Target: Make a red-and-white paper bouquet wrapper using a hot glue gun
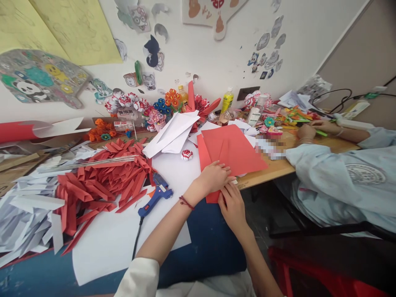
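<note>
A sheet of red paper (236,150) lies at the table's edge in front of me, with fold lines and a narrow folded part near its middle. My left hand (215,176) rests flat on the paper's lower part, fingers stretched out. Close below it, my right hand (232,204) has its fingers bent and closed on the near edge of the paper; the thumb is partly hidden. To the left lies a blue glue gun (154,197) with a black cord. A small red-and-white paper flower (187,154) sits on white paper beyond my hands.
A pile of folded red strips (102,177) and folded white strips (27,210) covers the left side. Folded white sheets (173,132), bottles (227,100) and paper flowers (172,98) stand along the wall. At right, another person's hands (315,128) work over colourful strips.
</note>
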A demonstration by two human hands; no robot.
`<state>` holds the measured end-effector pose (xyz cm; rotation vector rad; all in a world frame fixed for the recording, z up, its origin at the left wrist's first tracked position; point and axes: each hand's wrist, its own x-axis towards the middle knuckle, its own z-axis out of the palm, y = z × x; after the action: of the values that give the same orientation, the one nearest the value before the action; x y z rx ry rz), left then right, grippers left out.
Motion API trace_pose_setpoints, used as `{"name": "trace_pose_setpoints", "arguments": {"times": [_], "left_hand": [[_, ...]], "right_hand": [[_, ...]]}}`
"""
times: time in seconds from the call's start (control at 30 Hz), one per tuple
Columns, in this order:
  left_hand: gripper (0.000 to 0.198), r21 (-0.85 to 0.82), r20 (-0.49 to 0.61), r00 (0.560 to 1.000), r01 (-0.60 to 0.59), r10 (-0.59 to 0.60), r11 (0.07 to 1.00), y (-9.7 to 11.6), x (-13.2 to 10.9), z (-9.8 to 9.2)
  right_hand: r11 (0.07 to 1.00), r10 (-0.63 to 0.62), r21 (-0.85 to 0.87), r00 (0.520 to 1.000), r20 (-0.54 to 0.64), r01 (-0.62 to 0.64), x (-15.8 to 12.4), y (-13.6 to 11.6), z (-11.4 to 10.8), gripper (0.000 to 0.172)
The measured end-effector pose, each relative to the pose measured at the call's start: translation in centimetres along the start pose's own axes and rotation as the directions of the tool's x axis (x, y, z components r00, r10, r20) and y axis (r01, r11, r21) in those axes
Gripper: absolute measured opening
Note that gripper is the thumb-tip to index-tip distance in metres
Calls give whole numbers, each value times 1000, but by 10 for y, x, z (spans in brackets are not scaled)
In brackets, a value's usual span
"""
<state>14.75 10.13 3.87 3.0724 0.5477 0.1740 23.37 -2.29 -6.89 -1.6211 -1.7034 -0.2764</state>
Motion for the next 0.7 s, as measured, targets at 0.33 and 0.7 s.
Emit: {"name": "trace_pose_setpoints", "arguments": {"times": [0.33, 0.7], "left_hand": [[40, -70, -9, 1000, -16, 15, 997, -25, 10, 12], [49, -124, -29, 999, 14, -18, 992, -26, 4, 26]], "right_hand": [[999, 11, 48, 998, 56, -14, 3, -7, -5, 54], [992, 65, -116, 994, 89, -54, 5, -10, -10, 67]]}}
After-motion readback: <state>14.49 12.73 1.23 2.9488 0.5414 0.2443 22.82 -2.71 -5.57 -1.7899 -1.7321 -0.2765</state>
